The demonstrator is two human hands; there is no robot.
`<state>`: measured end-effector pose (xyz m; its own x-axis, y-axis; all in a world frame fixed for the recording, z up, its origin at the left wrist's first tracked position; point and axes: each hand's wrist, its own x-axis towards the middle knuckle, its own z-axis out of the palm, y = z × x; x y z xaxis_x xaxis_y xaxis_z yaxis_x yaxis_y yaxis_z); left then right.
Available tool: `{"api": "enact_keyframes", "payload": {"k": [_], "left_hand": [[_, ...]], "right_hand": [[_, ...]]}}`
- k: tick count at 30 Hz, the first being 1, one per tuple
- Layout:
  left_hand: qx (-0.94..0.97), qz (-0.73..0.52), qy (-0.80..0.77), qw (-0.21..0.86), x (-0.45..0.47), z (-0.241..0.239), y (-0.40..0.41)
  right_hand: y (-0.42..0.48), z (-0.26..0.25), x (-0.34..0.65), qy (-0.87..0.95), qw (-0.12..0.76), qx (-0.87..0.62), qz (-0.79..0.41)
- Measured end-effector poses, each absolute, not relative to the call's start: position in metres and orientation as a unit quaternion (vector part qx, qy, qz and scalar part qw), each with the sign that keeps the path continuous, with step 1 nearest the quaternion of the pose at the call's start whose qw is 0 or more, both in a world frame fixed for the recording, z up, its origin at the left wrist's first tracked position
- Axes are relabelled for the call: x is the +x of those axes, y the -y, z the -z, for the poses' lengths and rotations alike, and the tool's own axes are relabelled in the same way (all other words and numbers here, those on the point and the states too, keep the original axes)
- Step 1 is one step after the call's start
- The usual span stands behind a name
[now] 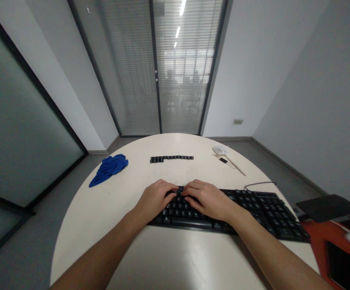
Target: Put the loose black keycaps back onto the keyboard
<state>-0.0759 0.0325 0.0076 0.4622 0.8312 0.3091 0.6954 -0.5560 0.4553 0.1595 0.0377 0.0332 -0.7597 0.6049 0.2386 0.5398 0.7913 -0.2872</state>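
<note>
A black keyboard point(253, 209) lies across the round white table point(108, 209), running off to the right. Both my hands rest on its left half. My left hand point(153, 199) has its fingers curled down onto the upper key rows. My right hand point(209, 199) reaches leftward with its fingers pressed together. The fingertips of both meet at one spot near the keyboard's top edge, and what they pinch there is hidden. Farther back on the table lies a row of loose black keycaps point(171, 158).
A crumpled blue cloth point(108, 168) lies at the table's left edge. A thin stick point(235, 165) and a white wad point(220, 150) lie at the back right. The keyboard's cable point(259, 184) loops behind it. An orange-and-black chair point(334, 237) stands at the right. Glass doors with blinds lie ahead.
</note>
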Motion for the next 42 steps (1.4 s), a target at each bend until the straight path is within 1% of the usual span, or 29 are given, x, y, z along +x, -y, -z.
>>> {"api": "enact_keyframes", "payload": {"k": [4, 9, 18, 33, 42], "left_hand": [[0.837, -0.259, -0.461, 0.141, -0.077, -0.01, -0.032], [0.837, -0.254, -0.462, 0.147, -0.078, -0.012, -0.032], [0.832, -0.265, -0.475, 0.11, -0.073, -0.015, -0.027], [0.863, -0.192, -0.435, 0.17, -0.087, -0.022, -0.031], [0.834, -0.287, -0.434, 0.181, -0.089, -0.009, -0.041]], "right_hand": [[-0.036, -0.035, 0.158, 0.931, 0.178, -0.296, -0.116], [-0.036, -0.033, 0.157, 0.935, 0.174, -0.286, -0.118], [-0.034, -0.03, 0.155, 0.932, 0.174, -0.298, -0.114], [-0.033, -0.026, 0.143, 0.934, 0.165, -0.309, -0.077], [-0.034, -0.024, 0.143, 0.936, 0.169, -0.304, -0.061]]}}
